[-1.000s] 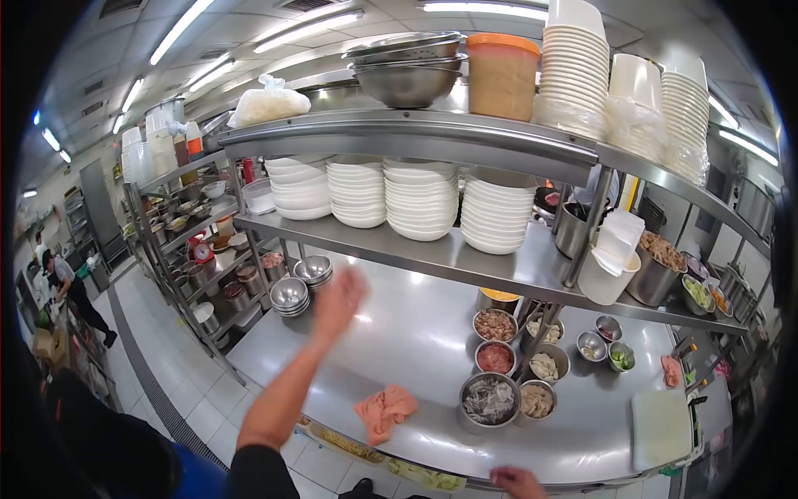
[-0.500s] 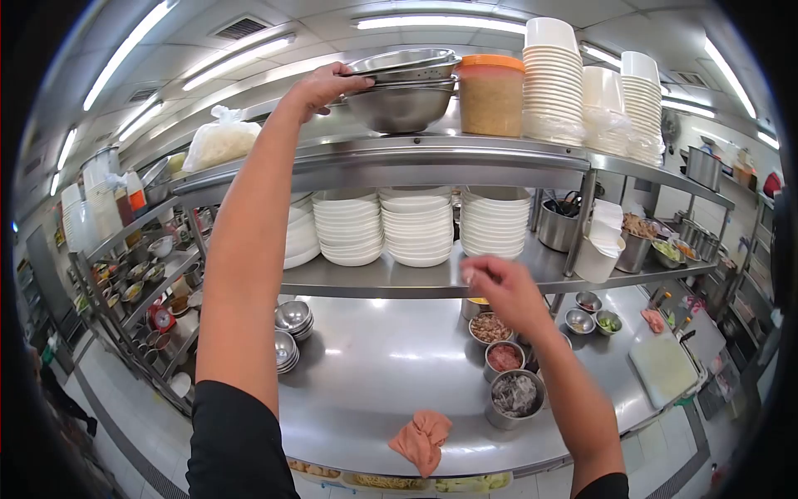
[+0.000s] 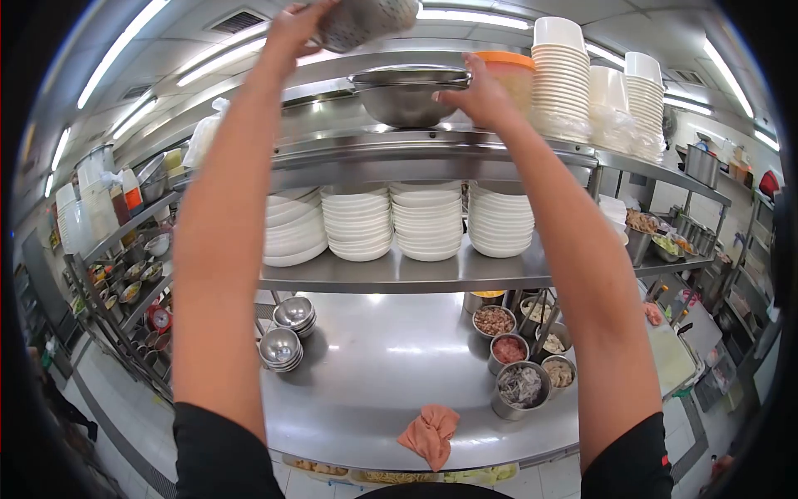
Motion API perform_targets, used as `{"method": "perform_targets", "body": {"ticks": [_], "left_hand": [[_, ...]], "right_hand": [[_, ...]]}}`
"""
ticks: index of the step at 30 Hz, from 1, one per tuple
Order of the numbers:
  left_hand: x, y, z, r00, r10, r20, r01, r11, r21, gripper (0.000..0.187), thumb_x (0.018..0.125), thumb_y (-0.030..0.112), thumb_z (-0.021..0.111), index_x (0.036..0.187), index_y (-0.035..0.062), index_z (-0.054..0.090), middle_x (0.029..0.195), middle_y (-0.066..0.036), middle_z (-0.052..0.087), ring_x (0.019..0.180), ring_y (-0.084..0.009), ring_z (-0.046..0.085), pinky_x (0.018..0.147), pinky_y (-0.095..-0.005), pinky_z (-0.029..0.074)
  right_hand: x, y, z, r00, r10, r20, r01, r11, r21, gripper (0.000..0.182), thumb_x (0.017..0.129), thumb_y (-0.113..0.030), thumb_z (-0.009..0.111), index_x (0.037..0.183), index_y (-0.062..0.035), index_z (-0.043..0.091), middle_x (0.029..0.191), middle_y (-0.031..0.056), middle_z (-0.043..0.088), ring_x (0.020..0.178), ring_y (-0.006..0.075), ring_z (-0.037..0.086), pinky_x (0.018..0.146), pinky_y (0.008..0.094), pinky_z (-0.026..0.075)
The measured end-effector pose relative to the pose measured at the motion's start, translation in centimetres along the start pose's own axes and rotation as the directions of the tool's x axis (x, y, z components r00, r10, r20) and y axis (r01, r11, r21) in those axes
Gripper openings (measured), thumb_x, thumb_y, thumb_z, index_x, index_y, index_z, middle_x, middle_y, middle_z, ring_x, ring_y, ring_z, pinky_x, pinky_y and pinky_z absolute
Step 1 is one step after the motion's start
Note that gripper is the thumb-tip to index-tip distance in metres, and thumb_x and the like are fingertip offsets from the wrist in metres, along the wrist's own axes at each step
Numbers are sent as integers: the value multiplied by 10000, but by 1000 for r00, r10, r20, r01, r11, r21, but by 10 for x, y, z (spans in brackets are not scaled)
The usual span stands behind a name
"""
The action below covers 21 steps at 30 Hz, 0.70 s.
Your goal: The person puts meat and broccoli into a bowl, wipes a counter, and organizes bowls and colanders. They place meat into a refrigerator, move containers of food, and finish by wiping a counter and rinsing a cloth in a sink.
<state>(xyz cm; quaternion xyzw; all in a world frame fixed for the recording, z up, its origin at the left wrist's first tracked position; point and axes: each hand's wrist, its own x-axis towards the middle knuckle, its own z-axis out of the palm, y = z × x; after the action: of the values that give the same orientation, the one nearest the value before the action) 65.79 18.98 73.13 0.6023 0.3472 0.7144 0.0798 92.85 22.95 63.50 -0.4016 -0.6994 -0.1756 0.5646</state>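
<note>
At the top of the view, my left hand is closed on a perforated steel colander, tilted and raised above the top shelf. On that shelf sits a large steel mixing bowl, possibly with another nested in it. My right hand grips its right rim, thumb against the outer side; the other fingertips are partly hidden. Just behind the right hand stands a tub with an orange lid.
Stacked white tubs stand right on the top shelf. White bowls fill the shelf below. The steel counter holds an orange cloth, small metal bowls and several food pots.
My left hand has lifted the colander off the bowl, up and slightly left. My right hand has risen from beside the white bowls to the mixing bowl's rim.
</note>
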Motion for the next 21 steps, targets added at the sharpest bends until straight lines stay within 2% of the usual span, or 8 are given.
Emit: {"method": "perform_targets", "body": {"ticks": [3, 7, 10, 12, 13, 15, 16, 21], "left_hand": [[-12, 25, -80, 987, 50, 154, -53, 999, 13, 340, 812, 397, 677, 950, 99, 591, 803, -31, 576, 669, -150, 555, 567, -266, 521], [-99, 29, -193, 973, 8, 232, -21, 998, 56, 464, 925, 354, 524, 1290, 80, 442, 1147, -50, 497, 978, -182, 551, 899, -363, 492], [-196, -19, -255, 978, -134, 162, 73, 940, 334, 300, 880, 331, 543, 1063, 94, 525, 877, -3, 564, 787, -102, 607, 635, -246, 512], [-285, -53, -244, 964, -241, 110, 197, 931, 307, 234, 662, 15, 608, 847, 105, 496, 767, 38, 495, 641, -67, 515, 616, -217, 478], [-325, -61, -234, 919, -391, 50, 285, 748, 599, 296, 625, -47, 634, 830, 113, 492, 774, 48, 491, 667, -52, 490, 613, -203, 445], [-411, -133, -230, 902, -416, 120, 304, 806, 508, 342, 630, 14, 758, 845, 109, 510, 797, 57, 495, 743, -39, 489, 652, -196, 427], [-453, -166, -219, 851, -514, 110, 467, 835, 291, 364, 625, 41, 790, 858, 91, 515, 818, 38, 504, 794, -59, 502, 689, -209, 448], [-608, -278, -177, 829, -557, -42, 536, 773, 340, 376, 596, 34, 802, 849, 40, 525, 1135, -93, 478, 952, -220, 553, 744, -320, 526]], "right_hand": [[15, -16, -13, 962, 139, 236, -141, 990, -5, 886, 659, -422, 780, 1353, -58, 365, 1118, 176, 556, 924, 258, 577, 748, 354, 494], [27, -15, -11, 875, 247, 416, -264, 964, -18, 900, 643, -477, 789, 1319, -47, 378, 1004, 111, 557, 755, 173, 557, 591, 308, 493], [29, -3, 0, 828, 293, 478, -348, 937, 30, 804, 657, -486, 781, 1231, -27, 457, 862, 71, 548, 623, 125, 525, 499, 274, 449], [22, -2, 9, 897, 233, 375, -296, 948, 119, 685, 664, -479, 782, 1111, -22, 533, 764, 43, 526, 542, 105, 489, 455, 261, 416], [24, 5, 18, 913, 219, 345, -270, 957, 107, 608, 682, -489, 767, 1028, -28, 570, 714, 27, 518, 490, 105, 475, 441, 263, 406], [17, 4, 21, 920, 211, 332, -273, 950, 152, 567, 776, -508, 678, 1059, -32, 558, 747, 38, 537, 614, 125, 542, 560, 288, 457], [5, -8, 20, 894, 259, 365, -403, 819, 408, 245, 833, -243, 684, 865, -10, 617, 666, 10, 573, 514, 129, 527, 520, 241, 464], [-9, -29, 3, 915, 285, 284, -394, 779, 488, 390, 796, -395, 713, 978, -80, 571, 893, 58, 585, 784, 188, 574, 673, 354, 535]]}}
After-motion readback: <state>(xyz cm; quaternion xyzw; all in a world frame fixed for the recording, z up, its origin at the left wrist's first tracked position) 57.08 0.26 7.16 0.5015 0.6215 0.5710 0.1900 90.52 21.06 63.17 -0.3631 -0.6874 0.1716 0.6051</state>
